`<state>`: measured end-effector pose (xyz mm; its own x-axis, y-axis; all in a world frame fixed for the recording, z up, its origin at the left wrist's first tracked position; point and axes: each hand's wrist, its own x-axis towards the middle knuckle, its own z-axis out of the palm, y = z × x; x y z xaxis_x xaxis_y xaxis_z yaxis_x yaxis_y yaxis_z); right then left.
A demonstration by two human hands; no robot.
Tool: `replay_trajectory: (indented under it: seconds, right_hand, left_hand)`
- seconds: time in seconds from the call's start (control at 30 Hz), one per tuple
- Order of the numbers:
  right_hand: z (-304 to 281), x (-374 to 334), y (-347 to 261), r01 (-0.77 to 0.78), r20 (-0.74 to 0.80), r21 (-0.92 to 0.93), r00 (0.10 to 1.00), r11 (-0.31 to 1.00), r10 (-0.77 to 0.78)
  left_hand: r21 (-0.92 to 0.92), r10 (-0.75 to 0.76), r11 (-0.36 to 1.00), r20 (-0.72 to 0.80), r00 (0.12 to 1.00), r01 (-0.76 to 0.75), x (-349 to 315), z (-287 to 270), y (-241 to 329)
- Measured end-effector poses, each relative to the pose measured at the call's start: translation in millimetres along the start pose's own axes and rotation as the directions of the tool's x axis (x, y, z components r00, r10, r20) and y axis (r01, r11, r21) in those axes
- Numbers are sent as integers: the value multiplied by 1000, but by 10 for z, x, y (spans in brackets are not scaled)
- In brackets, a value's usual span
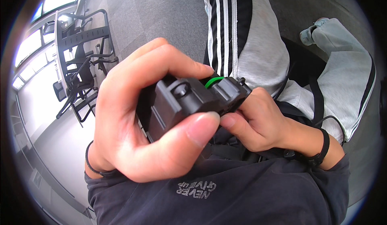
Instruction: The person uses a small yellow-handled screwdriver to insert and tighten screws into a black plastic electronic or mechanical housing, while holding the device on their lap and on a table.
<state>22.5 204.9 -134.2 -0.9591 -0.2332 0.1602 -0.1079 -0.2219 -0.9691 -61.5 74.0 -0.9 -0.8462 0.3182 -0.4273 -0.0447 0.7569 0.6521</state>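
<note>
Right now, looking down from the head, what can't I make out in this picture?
Head view: underside of the black device, hidden by its own body.
Head view: some fingers of the left hand, hidden behind the device.
Head view: what the right hand grips, if anything, hidden by the hand itself and the device.
Head view: the rest of the striped trouser leg, cut off by the upper edge.

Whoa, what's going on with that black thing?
A person is holding a chunky black device in the left hand, fingers curled around it. The right hand is at its right end, but its exact grip is hidden. A bright green strip shows on the device.
</note>
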Motion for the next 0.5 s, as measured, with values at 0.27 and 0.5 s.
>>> replay_trajectory:
  seconds: [0.27,0.5]
  right_hand:
    - [20,-36,51,65,-19,39,998,997,-65]
    - [9,-109,117,68,45,39,997,997,-70]
  left_hand:
    - [-103,-104,988,93,990,113,16,25,44]
    - [-155,-121,975,242,963,161,95,30,-55]
